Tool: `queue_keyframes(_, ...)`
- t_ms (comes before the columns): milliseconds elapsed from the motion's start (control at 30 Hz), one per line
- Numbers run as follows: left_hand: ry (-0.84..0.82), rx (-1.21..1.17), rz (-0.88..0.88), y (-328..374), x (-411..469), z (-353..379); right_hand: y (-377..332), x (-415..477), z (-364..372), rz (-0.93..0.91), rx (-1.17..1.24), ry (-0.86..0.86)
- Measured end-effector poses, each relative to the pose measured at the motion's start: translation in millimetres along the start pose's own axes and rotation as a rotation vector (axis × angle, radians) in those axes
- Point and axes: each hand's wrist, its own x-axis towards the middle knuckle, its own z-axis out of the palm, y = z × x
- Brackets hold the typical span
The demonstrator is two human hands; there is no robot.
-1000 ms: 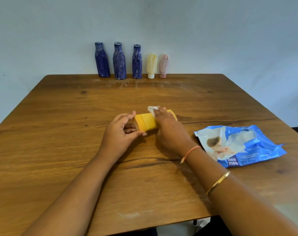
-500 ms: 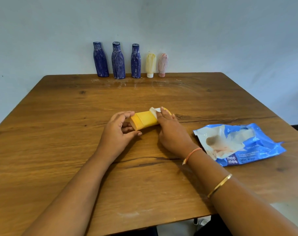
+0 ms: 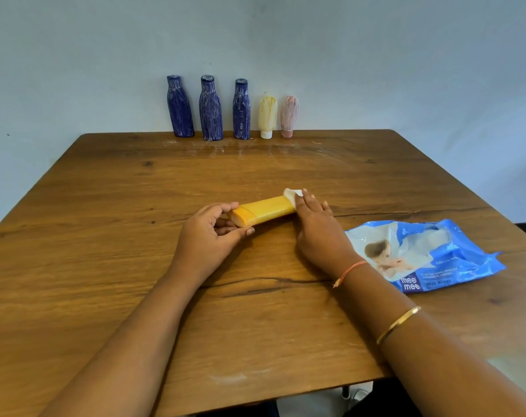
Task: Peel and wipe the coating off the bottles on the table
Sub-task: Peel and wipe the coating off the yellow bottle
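Item tally, head view: eleven objects and two hands.
We count six bottles: three blue (left blue bottle [image 3: 180,107], middle blue bottle [image 3: 211,111], right blue bottle [image 3: 241,111]), one pale yellow bottle [image 3: 267,114], one pink bottle [image 3: 289,114] and one orange bottle [image 3: 267,210]; by surface we log five streaked and one smooth. Loose wipes: one white wipe [image 3: 291,195]. Packs: one blue wipes pack [image 3: 460,257], and we cannot tell how many wipes it holds. Tables: one wooden table [image 3: 105,251]. Hands: two, left hand [image 3: 206,236] and right hand [image 3: 318,233]. Wrist bands: two, one orange thread [image 3: 350,269] and one gold bangle [image 3: 398,325].
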Motion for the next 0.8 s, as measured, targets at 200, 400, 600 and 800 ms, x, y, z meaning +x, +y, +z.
queue_keyframes(200, -0.020, 0.068, 0.056, 0, -2, -2, -47, -21, 5, -0.262, 0.034, 0.042)
queue_keyframes(400, -0.101, 0.316, 0.196, -6, -1, -3, -42, -18, 4, -0.335, -0.027, 0.036)
queue_keyframes(600, -0.128, 0.400, 0.198, 0, 1, -5, -6, -1, -9, -0.037, -0.130, 0.092)
queue_keyframes(800, -0.080, 0.435, 0.233, 1, -2, -4, -52, -18, -2, -0.276, -0.080, 0.037)
